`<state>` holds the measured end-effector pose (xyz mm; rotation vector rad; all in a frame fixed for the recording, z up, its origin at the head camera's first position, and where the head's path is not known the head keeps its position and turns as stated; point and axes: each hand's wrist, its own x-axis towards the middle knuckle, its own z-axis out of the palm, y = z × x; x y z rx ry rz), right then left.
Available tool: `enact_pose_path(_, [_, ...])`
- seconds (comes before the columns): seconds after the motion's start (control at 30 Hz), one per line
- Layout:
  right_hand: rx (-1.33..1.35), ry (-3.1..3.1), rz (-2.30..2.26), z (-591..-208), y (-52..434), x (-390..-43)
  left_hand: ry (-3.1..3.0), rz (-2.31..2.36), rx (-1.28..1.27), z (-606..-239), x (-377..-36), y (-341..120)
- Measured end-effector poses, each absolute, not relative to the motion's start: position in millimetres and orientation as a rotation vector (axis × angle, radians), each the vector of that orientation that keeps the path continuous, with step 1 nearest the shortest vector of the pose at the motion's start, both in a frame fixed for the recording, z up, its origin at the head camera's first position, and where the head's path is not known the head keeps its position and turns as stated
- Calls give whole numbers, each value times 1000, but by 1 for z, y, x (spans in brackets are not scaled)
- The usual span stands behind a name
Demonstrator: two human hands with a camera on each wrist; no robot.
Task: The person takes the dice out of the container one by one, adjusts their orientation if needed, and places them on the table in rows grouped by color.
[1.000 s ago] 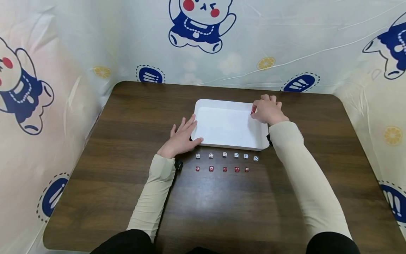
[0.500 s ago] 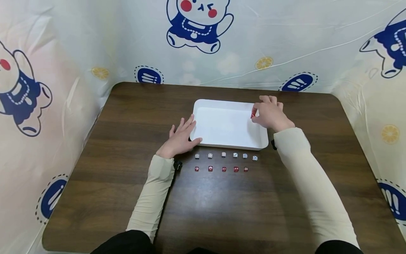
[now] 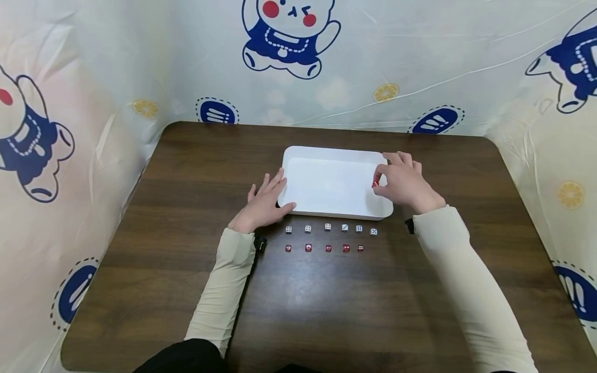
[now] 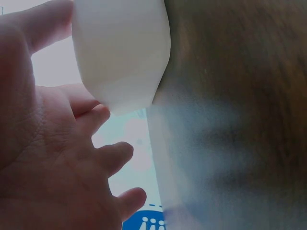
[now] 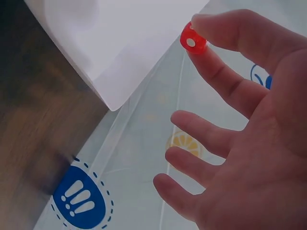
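A red die (image 5: 193, 40) is pinched between the thumb and forefinger of the right hand (image 3: 404, 182), held above the right end of a white tray (image 3: 333, 182); the wrist view shows one white pip on the face turned to the camera, with the other three fingers spread loose below it. In the head view the die (image 3: 375, 184) shows as a small red speck at the fingertips, just inside the tray's right rim.

The left hand (image 3: 263, 203) lies flat on the tabletop (image 3: 186, 217), fingers straight and grasping nothing, its thumb and forefinger against the tray's left near corner (image 4: 122, 52).

Just in front of the tray, six white dice (image 3: 328, 227) sit in a row along its near edge. Close behind them, nearer the person, runs a second row of five red dice (image 3: 328, 248), which stops short of the white row's right end.

Both arms wear pale cream sleeves (image 3: 224, 290). A printed plastic sheet (image 3: 420, 62) with cartoon bears and lemon slices walls the tabletop on three sides.
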<state>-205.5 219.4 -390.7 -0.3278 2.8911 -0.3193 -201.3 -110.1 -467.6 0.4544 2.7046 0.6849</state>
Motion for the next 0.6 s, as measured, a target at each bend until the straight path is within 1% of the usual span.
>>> enact_pose_path(0.6, [-454,2884,-266,-398,224,-161,2708,679,448,-468,-201,-109])
